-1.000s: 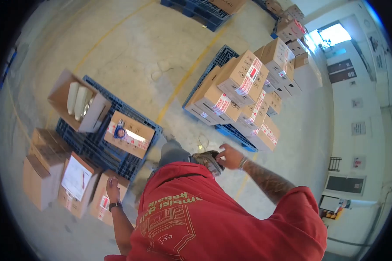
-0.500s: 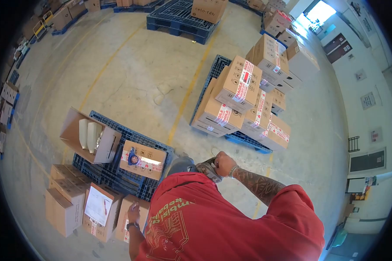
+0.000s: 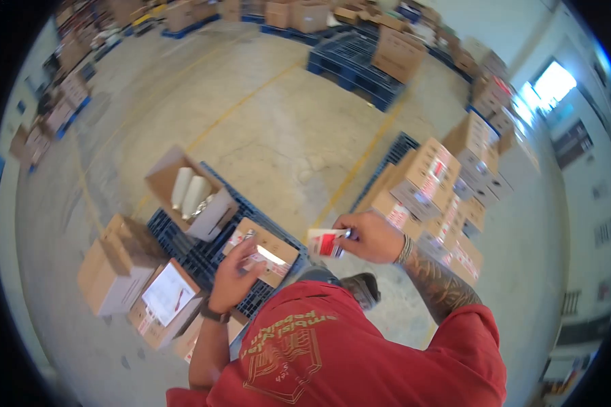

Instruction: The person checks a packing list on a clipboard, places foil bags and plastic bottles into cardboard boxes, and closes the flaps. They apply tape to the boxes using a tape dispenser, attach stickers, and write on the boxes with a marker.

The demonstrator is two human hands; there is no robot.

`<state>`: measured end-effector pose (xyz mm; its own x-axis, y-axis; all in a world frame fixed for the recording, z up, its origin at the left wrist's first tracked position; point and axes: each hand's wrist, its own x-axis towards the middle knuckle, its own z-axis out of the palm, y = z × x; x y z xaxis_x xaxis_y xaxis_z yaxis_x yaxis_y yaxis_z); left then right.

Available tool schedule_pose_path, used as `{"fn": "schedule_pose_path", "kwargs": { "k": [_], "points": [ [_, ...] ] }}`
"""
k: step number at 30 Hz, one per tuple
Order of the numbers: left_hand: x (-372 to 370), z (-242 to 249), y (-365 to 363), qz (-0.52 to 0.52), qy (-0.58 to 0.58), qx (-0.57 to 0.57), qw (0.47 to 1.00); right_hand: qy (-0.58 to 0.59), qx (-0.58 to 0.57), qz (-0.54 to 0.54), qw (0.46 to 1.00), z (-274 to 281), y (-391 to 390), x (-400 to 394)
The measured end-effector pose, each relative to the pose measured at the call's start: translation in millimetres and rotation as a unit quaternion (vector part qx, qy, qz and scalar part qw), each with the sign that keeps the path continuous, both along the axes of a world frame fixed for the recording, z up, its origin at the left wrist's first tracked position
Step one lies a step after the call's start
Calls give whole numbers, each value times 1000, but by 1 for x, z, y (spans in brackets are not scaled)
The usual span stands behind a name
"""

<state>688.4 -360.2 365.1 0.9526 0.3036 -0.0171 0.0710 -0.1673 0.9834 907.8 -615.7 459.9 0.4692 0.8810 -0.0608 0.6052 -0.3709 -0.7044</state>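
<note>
Over a blue pallet [image 3: 183, 245] on the warehouse floor, both hands are up in front of the red shirt [image 3: 360, 353]. Right hand [image 3: 373, 237] is pinched shut on a small red-and-white sticker [image 3: 325, 242], looks like a label w/ red print, held flat b/w thumb and fingers at its right edge. Can't read what it says, too small. Sticker sits in the air just right of the taped carton [image 3: 265, 251], not touching it.

Left hand [image 3: 234, 275] is lower, fingers loosely curled and reaching toward the same carton, right at its near edge. Can't tell if it's actually touching the cardboard or just above it, and it isn't gripping anything I can see. Dark watch on that wrist.

The carton is a closed brown box on the pallet w/ red-and-white tape across the top. Just behind it on the same pallet there's an open box [image 3: 190, 193] w/ white bottles standing or lying inside, flaps up.

Left of the pallet, on the concrete: a closed brown carton [image 3: 115, 275] and next to it a box w/ a white sheet on top [image 3: 166, 295].

To the right, well apart from the hands, a tall stack of taped cartons [image 3: 441, 197] on another blue pallet. Yellow floor line runs b/w the two pallets.
</note>
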Motion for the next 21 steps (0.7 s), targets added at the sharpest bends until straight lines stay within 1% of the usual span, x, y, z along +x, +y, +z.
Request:
{"fn": "schedule_pose_path", "kwargs": {
  "k": [1,2,4,5,6,7,8,9,10,11,13,15,17,19,20,21],
  "points": [
    [13,29,-11,-16,-48,-28,998,34,30,41,998,13,19,-12],
    [20,52,-21,-33,-96,-54,993,32,35,64,997,24,35,-24],
    [23,77,-30,-15,-111,-41,993,68,93,84,990,42,57,-46],
    [22,86,-32,-17,-121,-32,992,64,96,99,988,45,64,-55],
    [18,93,-32,-6,-125,-26,992,99,166,66,979,47,69,-63],
    [13,98,-33,51,-140,-25,988,135,235,30,962,47,73,-70],
    [7,104,-33,108,-154,-26,982,136,237,38,961,45,77,-76],
    [4,113,-32,118,-185,40,975,175,281,23,943,43,80,-82],
    [0,118,-33,124,-185,43,974,214,322,6,922,42,82,-86],
    [-4,122,-35,142,-197,63,968,216,322,12,922,44,85,-91],
    [-9,124,-36,163,-211,87,960,202,361,-7,910,50,88,-99],
    [-14,125,-35,159,-259,152,940,211,352,19,912,54,86,-98],
    [-18,127,-35,147,-280,161,935,220,340,43,913,57,83,-95],
    [-21,129,-35,136,-298,167,930,155,342,110,920,61,80,-91],
    [-22,131,-32,112,-313,206,920,157,340,112,921,65,79,-92],
    [-23,133,-30,87,-327,244,909,96,359,121,920,71,77,-94]
  ]
}}
